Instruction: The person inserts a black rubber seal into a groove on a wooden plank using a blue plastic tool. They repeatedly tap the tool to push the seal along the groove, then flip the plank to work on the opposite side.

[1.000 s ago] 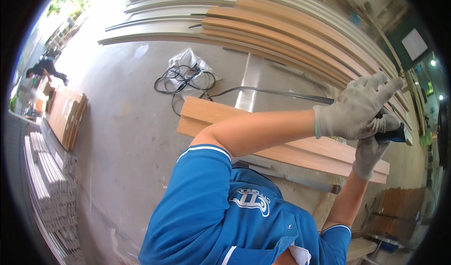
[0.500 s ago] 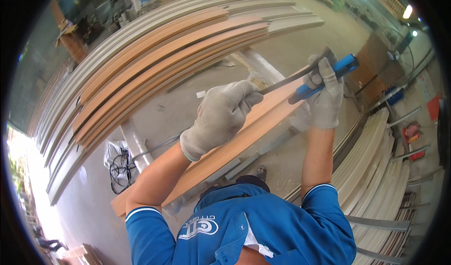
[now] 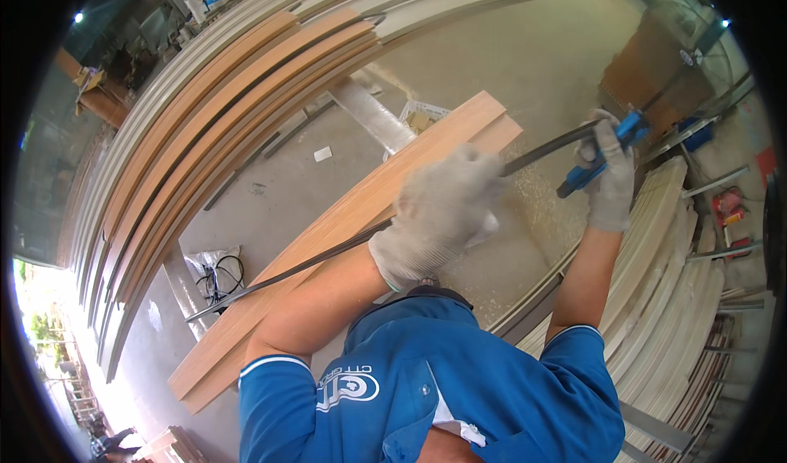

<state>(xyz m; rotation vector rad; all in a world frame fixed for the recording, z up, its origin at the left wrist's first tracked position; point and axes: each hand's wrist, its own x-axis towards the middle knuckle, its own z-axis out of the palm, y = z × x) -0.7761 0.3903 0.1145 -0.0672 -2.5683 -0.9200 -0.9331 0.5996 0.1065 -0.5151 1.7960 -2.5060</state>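
Note:
My left hand [image 3: 447, 209], in a pale knit glove and blurred, is closed around a long narrow dark strip [image 3: 324, 254]. The strip runs from the lower left, over two wood-coloured boards [image 3: 328, 209], through my left hand and up to my right hand. Also gloved, my right hand [image 3: 608, 168] is closed on a blue hand tool [image 3: 627, 131] at the upper right. The tool's dark tip points down and left; its exact kind I cannot make out. At my right fingers the strip passes close to the tool. Both hands are raised in front of me.
Long pale and wood-coloured profiles [image 3: 246, 86] lie stacked at the upper left. More pale profiles [image 3: 656, 274] rest on a metal rack at the right. Black cable [image 3: 220, 278] lies coiled on the floor at left, and a small box [image 3: 420, 118] sits beyond the boards.
Both hands have moved right, my left also slightly lower, with more distance between them. The blue tool has tilted more steeply against the strip. The view has turned a little.

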